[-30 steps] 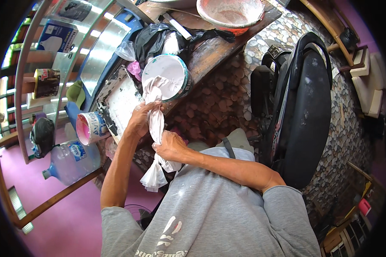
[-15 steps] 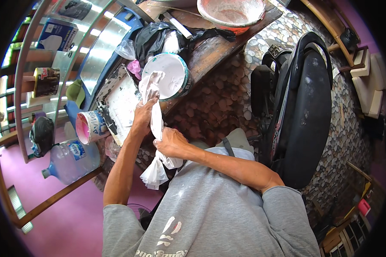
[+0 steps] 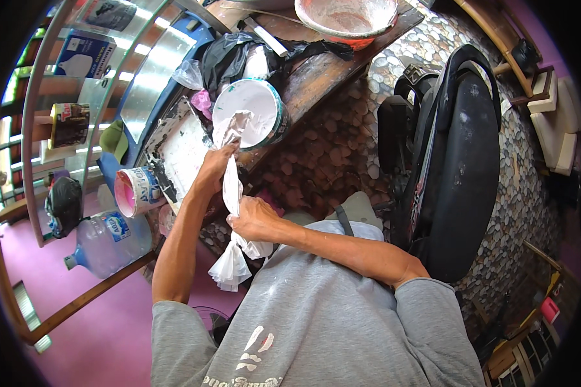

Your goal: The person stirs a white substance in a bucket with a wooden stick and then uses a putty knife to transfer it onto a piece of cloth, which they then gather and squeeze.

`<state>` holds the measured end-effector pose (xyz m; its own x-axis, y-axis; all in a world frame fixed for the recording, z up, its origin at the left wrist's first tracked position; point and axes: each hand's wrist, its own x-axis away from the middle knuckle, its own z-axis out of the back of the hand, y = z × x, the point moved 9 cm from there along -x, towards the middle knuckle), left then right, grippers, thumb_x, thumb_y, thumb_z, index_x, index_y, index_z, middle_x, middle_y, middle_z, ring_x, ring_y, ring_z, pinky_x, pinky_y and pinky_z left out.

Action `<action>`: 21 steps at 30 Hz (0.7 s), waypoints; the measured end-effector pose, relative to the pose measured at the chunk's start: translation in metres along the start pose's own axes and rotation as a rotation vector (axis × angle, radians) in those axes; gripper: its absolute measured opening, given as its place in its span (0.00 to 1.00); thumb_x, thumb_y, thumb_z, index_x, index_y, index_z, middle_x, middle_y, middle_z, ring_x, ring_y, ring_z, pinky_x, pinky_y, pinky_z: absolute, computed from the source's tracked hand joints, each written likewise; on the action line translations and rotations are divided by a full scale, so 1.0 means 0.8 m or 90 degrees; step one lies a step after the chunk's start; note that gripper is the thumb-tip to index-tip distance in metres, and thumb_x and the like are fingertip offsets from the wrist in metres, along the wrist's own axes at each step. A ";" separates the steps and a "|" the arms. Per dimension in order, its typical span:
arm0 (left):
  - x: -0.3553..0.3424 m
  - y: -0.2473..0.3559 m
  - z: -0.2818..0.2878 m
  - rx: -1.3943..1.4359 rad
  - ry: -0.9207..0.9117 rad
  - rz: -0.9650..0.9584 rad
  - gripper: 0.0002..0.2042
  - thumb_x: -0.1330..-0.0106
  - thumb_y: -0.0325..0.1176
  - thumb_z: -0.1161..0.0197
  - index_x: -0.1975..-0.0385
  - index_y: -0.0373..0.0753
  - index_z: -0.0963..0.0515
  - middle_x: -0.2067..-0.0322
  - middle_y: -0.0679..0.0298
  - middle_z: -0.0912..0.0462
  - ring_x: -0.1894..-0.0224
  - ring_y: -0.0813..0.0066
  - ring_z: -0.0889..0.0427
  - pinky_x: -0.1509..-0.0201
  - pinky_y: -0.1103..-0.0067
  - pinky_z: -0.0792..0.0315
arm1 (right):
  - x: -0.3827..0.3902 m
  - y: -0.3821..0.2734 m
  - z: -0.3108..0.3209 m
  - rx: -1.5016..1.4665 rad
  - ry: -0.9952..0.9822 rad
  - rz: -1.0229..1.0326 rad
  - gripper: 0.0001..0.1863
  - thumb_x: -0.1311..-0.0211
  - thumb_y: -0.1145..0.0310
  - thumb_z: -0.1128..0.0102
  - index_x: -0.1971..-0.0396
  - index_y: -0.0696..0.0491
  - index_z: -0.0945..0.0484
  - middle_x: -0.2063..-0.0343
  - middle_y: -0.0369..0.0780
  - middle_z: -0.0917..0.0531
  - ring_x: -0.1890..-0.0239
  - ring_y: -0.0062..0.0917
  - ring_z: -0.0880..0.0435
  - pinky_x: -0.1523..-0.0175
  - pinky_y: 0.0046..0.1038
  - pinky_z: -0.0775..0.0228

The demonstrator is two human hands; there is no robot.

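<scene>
A long white plastic bag (image 3: 233,182) is stretched between my two hands, its body twisted narrow. My left hand (image 3: 218,162) grips its upper part, beside the near rim of a white bucket (image 3: 255,106). The bag's crumpled upper end leans over that rim into the bucket, which has white residue on its inner wall. Lower down, close to my body, my right hand (image 3: 255,220) is closed round the bag. Below that fist hangs the bag's gathered, flared tail. What the bag contains, if anything, I cannot make out.
The bucket stands on a wooden bench (image 3: 329,74) with a black plastic bag (image 3: 229,64) and a basin (image 3: 348,19). At left are a small pink-stained pail (image 3: 132,191), a large water bottle (image 3: 113,238) and a rack (image 3: 32,129). A motorbike (image 3: 461,168) stands at right.
Both hands still hold the bag and have shifted slightly left. The bag's lower tail has swung a little left and down. The bucket stays in place.
</scene>
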<state>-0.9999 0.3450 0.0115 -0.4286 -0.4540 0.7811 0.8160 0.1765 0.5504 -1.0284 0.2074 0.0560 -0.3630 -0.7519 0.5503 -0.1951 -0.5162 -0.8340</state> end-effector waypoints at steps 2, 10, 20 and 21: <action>0.009 0.016 -0.009 -0.002 0.009 -0.065 0.08 0.37 0.29 0.44 0.63 0.32 0.26 0.80 0.67 0.26 0.80 0.79 0.26 0.78 0.83 0.30 | 0.000 0.001 -0.001 0.003 0.009 0.003 0.22 0.49 0.62 0.41 0.68 0.70 0.25 0.68 0.62 0.21 0.60 0.51 0.20 0.55 0.41 0.28; 0.020 0.065 0.001 -0.346 0.126 -0.439 0.18 0.38 0.34 0.38 0.52 0.35 0.33 0.69 0.51 0.19 0.72 0.65 0.19 0.68 0.71 0.26 | -0.004 0.009 -0.017 0.028 -0.068 -0.021 0.24 0.46 0.60 0.43 0.60 0.69 0.25 0.61 0.60 0.21 0.55 0.49 0.21 0.51 0.41 0.28; 0.008 0.087 -0.005 -0.435 0.152 -0.551 0.09 0.38 0.31 0.46 0.64 0.31 0.26 0.72 0.44 0.20 0.65 0.46 0.21 0.63 0.63 0.29 | -0.006 -0.003 0.005 0.014 -0.022 -0.047 0.23 0.47 0.61 0.43 0.62 0.69 0.25 0.62 0.61 0.22 0.55 0.50 0.21 0.51 0.41 0.28; 0.003 0.086 -0.004 -0.430 0.156 -0.533 0.08 0.38 0.30 0.46 0.65 0.32 0.25 0.72 0.46 0.20 0.67 0.47 0.20 0.63 0.64 0.29 | -0.008 -0.001 0.005 0.012 -0.016 -0.051 0.23 0.48 0.61 0.43 0.63 0.69 0.24 0.62 0.61 0.22 0.55 0.51 0.21 0.51 0.41 0.28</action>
<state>-0.9436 0.3534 0.0508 -0.9173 -0.3811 0.1153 0.3791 -0.7474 0.5456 -1.0223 0.2109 0.0533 -0.3239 -0.7175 0.6167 -0.2048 -0.5832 -0.7861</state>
